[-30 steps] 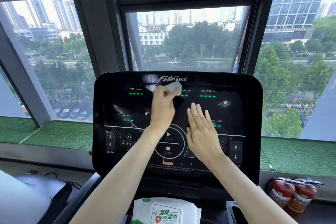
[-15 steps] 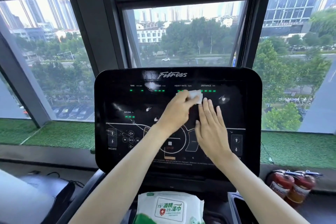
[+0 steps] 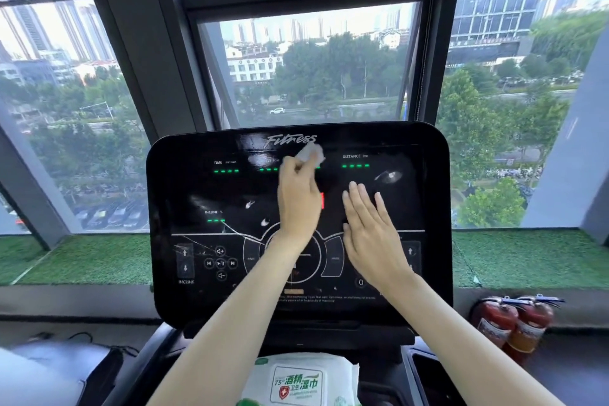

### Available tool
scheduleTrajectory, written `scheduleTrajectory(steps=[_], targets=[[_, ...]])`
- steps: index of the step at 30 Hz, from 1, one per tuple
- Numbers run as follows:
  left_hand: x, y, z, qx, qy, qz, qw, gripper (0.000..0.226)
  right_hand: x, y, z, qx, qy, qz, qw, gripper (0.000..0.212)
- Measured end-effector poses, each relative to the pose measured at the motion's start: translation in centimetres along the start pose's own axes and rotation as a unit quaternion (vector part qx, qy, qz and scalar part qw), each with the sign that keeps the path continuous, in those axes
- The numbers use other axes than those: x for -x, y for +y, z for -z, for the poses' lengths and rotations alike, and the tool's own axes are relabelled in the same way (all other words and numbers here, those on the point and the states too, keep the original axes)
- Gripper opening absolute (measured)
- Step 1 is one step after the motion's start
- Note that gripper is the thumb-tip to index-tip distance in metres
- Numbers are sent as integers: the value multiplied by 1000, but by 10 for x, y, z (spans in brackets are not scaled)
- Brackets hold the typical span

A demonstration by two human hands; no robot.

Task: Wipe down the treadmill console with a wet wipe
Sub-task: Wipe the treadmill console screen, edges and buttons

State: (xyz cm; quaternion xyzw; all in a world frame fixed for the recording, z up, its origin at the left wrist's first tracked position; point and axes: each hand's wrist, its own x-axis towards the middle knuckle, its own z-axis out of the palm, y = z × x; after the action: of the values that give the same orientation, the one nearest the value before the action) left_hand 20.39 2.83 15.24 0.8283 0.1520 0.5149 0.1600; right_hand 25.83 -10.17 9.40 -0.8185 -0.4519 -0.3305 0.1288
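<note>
The black treadmill console (image 3: 184,194) fills the middle of the head view, with green readouts and white button markings. My left hand (image 3: 298,198) presses a small white wet wipe (image 3: 311,153) against the upper centre of the panel, just under the "Fitness" logo, fingers curled round it. My right hand (image 3: 370,227) lies flat on the panel to the right, fingers straight and together, holding nothing. Smears and reflections show on the glossy surface.
A green-and-white pack of wet wipes (image 3: 300,379) lies on the tray below the console. Two red fire extinguishers (image 3: 514,323) stand at the lower right by the window sill. A dark bag (image 3: 82,369) sits at the lower left. Large windows stand behind.
My left hand moved the wipe from the right-centre readouts up and left to just below the logo. My right hand stayed flat on the panel beside it.
</note>
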Motion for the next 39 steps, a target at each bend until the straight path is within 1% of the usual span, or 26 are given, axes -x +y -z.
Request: scheduleTrajectory(steps=[2,3,4,6,7,8,11,12,15,16,17,19,20,21,23,24,25,26,28,29,30,32,33,36,37,39], targets=[[10,6,-3,-28,-83,-139,986,35,0,0,0,-6,1,3,1000,52],[7,2,0,-34,-97,-175,979,35,-1,1,0,-7,2,5,1000,52],[1,-5,1,-29,-86,-158,983,35,-1,1,0,-7,2,7,1000,52],[-10,-15,6,5,-8,-24,1000,41,-1,1,1,-10,0,5,1000,53],[-11,-12,6,8,12,4,1000,42,-1,2,1,-10,-2,5,1000,53],[-10,-5,5,-6,-6,-15,1000,42,-1,2,2,-8,-4,8,1000,53],[1,2,-1,-39,-122,-189,974,37,-1,6,3,-10,-11,24,1000,52],[-4,-1,-1,-37,-133,-188,972,37,-2,7,5,-18,-12,26,999,52],[-13,3,-4,27,-51,-50,997,39,-3,14,12,-96,-7,23,995,52],[-11,14,-7,33,-44,-40,998,38,-3,17,14,-117,-2,19,993,52],[-6,23,-14,21,-72,-69,995,36,-2,21,17,-127,8,12,992,51],[6,32,-21,3,-155,-176,972,33,5,28,21,-128,31,-11,991,49],[3,29,-20,-4,-166,-202,965,34,10,31,22,-127,40,-25,991,49],[-6,21,-21,-4,-149,-187,971,36,14,35,23,-126,48,-37,990,49],[-17,12,-18,26,-56,-60,996,40,22,41,22,-126,54,-60,989,49],[-18,12,-19,32,-32,-28,999,41,23,43,20,-125,53,-70,988,49],[-14,18,-21,22,-46,-41,998,39,24,45,19,-121,50,-76,988,49],[-7,26,-23,-1,-86,-95,992,38,24,46,18,-116,44,-79,989,49],[1,26,-24,-28,-150,-226,962,38,25,47,17,-107,32,-80,991,50],[-5,23,-22,-26,-162,-215,963,37,25,47,16,-104,28,-80,991,50],[-12,19,-22,-10,-145,-167,975,36,25,47,16,-101,26,-80,991,50],[-20,19,-18,34,-77,-55,995,32,24,46,14,-99,23,-84,991,51],[-18,25,-18,31,-74,-56,995,33,24,46,14,-98,22,-84,991,51],[-3,31,-24,-11,-163,-215,963,34,24,46,12,-94,19,-82,992,51],[-8,27,-25,-16,-172,-220,960,35,24,47,12,-94,18,-82,992,52],[-21,20,-26,9,-119,-144,982,42,25,47,12,-92,17,-81,992,52]])
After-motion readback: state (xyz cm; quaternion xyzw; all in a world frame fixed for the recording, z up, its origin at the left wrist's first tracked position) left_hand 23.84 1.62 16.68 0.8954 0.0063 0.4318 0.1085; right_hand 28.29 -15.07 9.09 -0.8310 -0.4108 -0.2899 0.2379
